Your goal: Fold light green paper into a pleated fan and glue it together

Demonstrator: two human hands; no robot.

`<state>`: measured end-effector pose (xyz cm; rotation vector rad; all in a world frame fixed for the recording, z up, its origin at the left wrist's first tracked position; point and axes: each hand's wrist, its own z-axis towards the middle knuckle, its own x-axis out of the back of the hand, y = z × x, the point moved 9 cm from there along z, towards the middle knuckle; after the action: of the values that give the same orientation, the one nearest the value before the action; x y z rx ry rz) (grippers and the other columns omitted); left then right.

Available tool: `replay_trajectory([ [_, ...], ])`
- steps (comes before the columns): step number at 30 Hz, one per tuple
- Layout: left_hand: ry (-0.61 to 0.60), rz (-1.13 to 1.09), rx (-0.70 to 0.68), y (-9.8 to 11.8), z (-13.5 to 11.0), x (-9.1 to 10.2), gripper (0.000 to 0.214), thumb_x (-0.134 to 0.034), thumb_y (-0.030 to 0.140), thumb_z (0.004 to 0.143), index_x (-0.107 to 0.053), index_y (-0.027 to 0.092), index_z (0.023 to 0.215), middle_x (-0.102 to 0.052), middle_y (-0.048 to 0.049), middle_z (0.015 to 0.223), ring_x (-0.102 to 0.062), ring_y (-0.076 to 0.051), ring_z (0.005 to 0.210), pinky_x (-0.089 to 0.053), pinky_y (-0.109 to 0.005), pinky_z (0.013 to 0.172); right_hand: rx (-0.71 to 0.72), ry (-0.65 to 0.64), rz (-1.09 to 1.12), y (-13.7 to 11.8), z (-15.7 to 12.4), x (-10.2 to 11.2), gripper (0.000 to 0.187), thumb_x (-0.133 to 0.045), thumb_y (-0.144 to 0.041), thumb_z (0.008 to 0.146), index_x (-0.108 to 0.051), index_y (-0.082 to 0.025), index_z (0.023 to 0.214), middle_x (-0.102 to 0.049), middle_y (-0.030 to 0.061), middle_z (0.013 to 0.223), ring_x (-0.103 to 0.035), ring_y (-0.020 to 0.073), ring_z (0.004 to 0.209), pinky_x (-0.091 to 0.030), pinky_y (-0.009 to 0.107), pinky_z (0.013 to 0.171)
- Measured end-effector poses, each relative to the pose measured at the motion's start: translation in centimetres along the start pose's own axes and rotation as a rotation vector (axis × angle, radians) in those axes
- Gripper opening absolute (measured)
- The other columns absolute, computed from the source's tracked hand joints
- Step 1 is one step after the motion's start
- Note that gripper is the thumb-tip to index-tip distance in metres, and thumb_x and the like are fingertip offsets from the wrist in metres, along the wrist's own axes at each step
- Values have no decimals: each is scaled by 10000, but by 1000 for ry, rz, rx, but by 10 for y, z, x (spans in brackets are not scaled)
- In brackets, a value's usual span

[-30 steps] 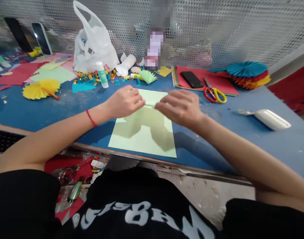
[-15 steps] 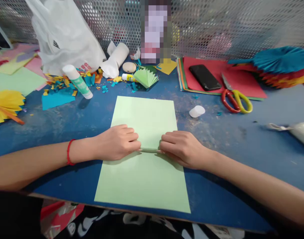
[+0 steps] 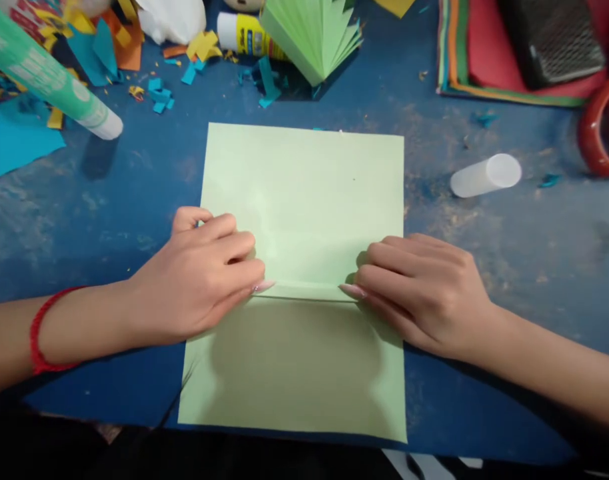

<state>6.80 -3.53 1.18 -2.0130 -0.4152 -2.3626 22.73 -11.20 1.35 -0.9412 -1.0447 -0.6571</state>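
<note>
Light green paper (image 3: 302, 180) lies lengthwise in front of me, with a narrow folded strip (image 3: 304, 291) running across its middle. My left hand (image 3: 204, 270), a red string bracelet on its wrist, is closed on the strip's left end, thumb at the near edge and fingers curled over the far side. At the other end my right hand (image 3: 424, 290) pinches the strip in the same way. Both thumbnails point inward along the fold. Below the strip, shaded green paper (image 3: 294, 373) reaches toward the table edge; whether it is a separate sheet I cannot tell.
A large glue stick (image 3: 54, 77) and paper scraps (image 3: 159, 93) are at the upper left. Beyond the paper lie a small yellow glue stick (image 3: 249, 33) and pleated green paper (image 3: 309, 40). To the right are a white cap (image 3: 484, 177), scissors (image 3: 592, 127) and a phone (image 3: 554, 40) on coloured sheets (image 3: 477, 83).
My view has tilted down and come closer to the paper. Both hands stay on the fold but are farther apart, and the strip between them now looks wider and flatter.
</note>
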Motion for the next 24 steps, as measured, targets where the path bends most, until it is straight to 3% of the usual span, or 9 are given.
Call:
replay_trajectory([
  [10,-11,227,7,8,2,6,219,-670,305,822,-596,284,617,-565,-7,680,-501,-237,688,-357,-510,674,-121,-70,-134,4,-2,-4,479,-380,-375,1109,-570,-273,681,-559,66,662,-441,219,612,-297,411,580],
  [17,-57,311,-4,3,-3,2,291,-633,434,899,-643,288,647,-555,-64,717,-544,-278,745,-457,-524,672,-147,-8,-185,4,-5,1,437,-436,-396,1108,-598,-264,725,-561,64,676,-443,217,628,-297,402,591],
  [19,-33,291,20,-3,-5,2,299,-575,439,963,-704,293,736,-599,-67,767,-579,-286,765,-469,-523,689,-138,7,-211,3,-5,3,441,-430,-396,1113,-604,-250,734,-547,53,668,-439,206,626,-296,383,593],
  [21,-1,198,2,-4,-6,2,207,-584,367,1005,-779,297,992,-697,-58,902,-638,-268,826,-494,-481,742,-105,31,-247,1,-5,4,428,-444,-383,1112,-609,-231,746,-532,33,666,-433,189,622,-293,359,595],
  [24,-27,-55,-109,6,-5,-1,421,-538,193,1053,-668,346,1423,-770,-40,1286,-705,-244,1151,-528,-408,965,-56,73,-272,-2,-5,7,401,-487,-378,1103,-605,-211,758,-519,13,667,-420,173,620,-281,336,595],
])
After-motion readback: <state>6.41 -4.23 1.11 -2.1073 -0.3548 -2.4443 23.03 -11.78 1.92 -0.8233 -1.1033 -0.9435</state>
